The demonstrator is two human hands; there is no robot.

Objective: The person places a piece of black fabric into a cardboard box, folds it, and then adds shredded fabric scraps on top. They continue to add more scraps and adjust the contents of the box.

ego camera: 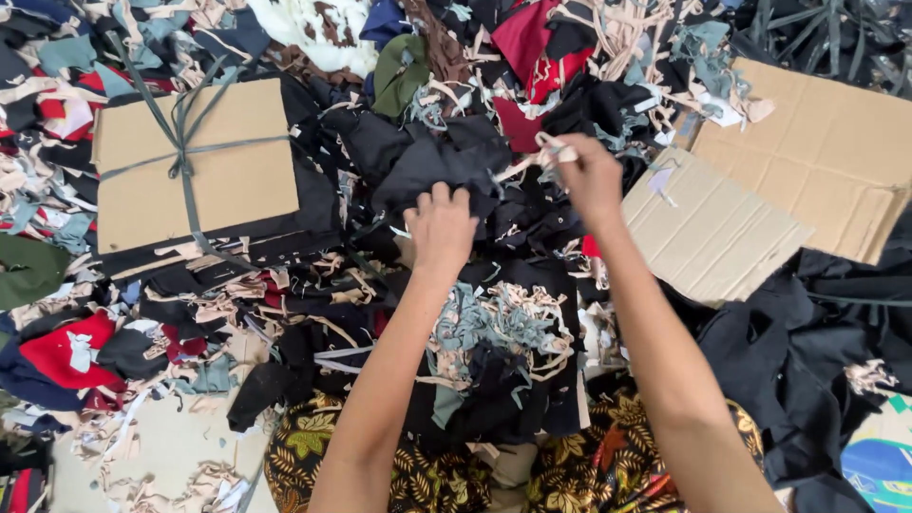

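Observation:
My left hand [440, 228] presses down with curled fingers on a piece of black cloth [432, 161] in the middle of a big heap of fabric scraps. My right hand [589, 176] is lifted a little to the right of it, pinching a thin beige fabric strip [532, 157] that trails off to the left over the black cloth. Below my forearms lies a tangle of grey-green and beige strips [499, 328] on more black fabric. My lap, in a brown leaf-patterned cloth [579, 475], shows at the bottom.
A cardboard-backed bundle tied with a grey-green strip [195, 161] lies at the upper left. Flat corrugated cardboard sheets [807, 161] lie at the upper right. Red, black, green and beige scraps [71, 347] cover the floor; a black garment [788, 351] lies at the right.

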